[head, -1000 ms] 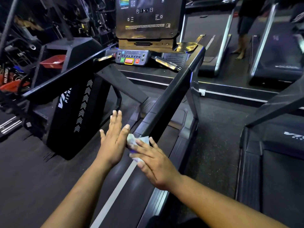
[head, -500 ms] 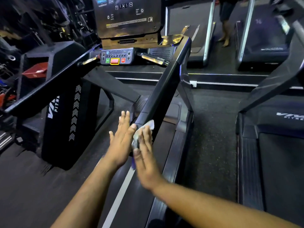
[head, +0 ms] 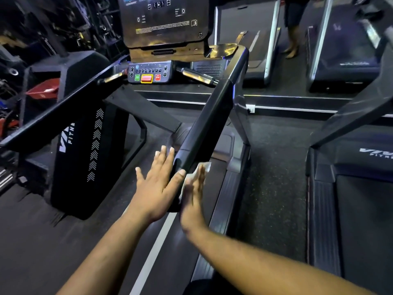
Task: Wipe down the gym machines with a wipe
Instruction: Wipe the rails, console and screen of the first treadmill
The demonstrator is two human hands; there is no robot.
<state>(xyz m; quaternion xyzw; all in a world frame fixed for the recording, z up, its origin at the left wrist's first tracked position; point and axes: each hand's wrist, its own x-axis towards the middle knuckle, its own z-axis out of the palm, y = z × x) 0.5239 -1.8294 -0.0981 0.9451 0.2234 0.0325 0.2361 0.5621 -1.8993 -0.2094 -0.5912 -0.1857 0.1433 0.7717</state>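
A black treadmill stands in front of me, its right handrail [head: 214, 116] sloping down from the console [head: 151, 73] toward my hands. My left hand [head: 157, 186] lies flat with straight fingers against the left side of the rail's near end. My right hand [head: 194, 196] presses a white wipe [head: 203, 167] with straight fingers against the right side of that same end. Most of the wipe is hidden behind my right hand and the rail.
The treadmill's left handrail [head: 55, 116] runs along the left, with a black branded machine [head: 83, 150] under it. Another treadmill [head: 357, 188] sits at the right across a strip of dark floor. A person's legs [head: 294, 35] stand by treadmills at the back.
My right hand turned from lying across the rail's end to flat along its right side, carrying the wipe forward. My left hand moved in against the rail's left side. The view drew closer.
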